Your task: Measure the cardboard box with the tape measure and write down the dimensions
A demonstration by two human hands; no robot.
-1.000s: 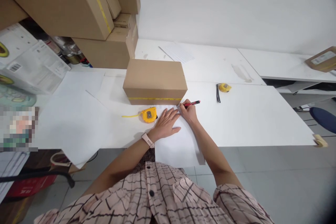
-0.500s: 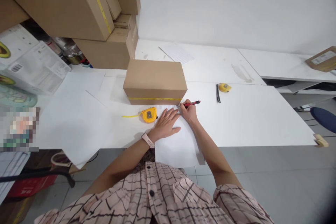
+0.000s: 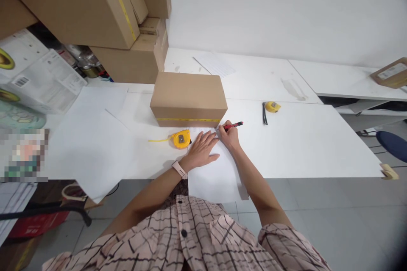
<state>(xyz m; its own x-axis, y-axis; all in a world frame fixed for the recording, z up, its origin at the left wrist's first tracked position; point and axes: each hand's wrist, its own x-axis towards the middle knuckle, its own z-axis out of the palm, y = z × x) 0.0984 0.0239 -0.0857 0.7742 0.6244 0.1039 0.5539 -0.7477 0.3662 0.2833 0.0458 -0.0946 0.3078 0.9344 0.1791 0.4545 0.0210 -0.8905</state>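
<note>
Working Position and Failure Points

Directions are taking 12 o'clock as straight ahead of the wearer.

The left hand point(image 3: 202, 149) is lying wide and flat, palm down on the sheet point(image 3: 213, 182), gripping nothing. The right hand point(image 3: 229, 136) is pinching the pen point(image 3: 235, 125), whose barrel is pointing to 2 o'clock; the grip is obscuring the tip, so contact with the sheet cannot be confirmed. The sheet is lying beneath the left hand, its 6 o'clock end overhanging the table point(image 3: 302, 148). The box point(image 3: 189, 93) is standing at 12 o'clock; whether it is covering the sheet's far end cannot be told. The tape point(image 3: 181, 139) is resting at 10 o'clock of the left hand, just beside it, its blade point(image 3: 157, 140) extending to 9 o'clock.

Caution:
1. Slipping sheet. The overhanging end is lying near the shirt point(image 3: 187, 228); leaning forward, or easing palm pressure, could shift the sheet and spoil a stroke.
2. Restricted clearance. The box is crowding the right hand; knuckles striking it could jolt the pen.
3. Tape contact. Sweeping the left hand toward 10 o'clock could knock the tape and distract the writer.
</note>
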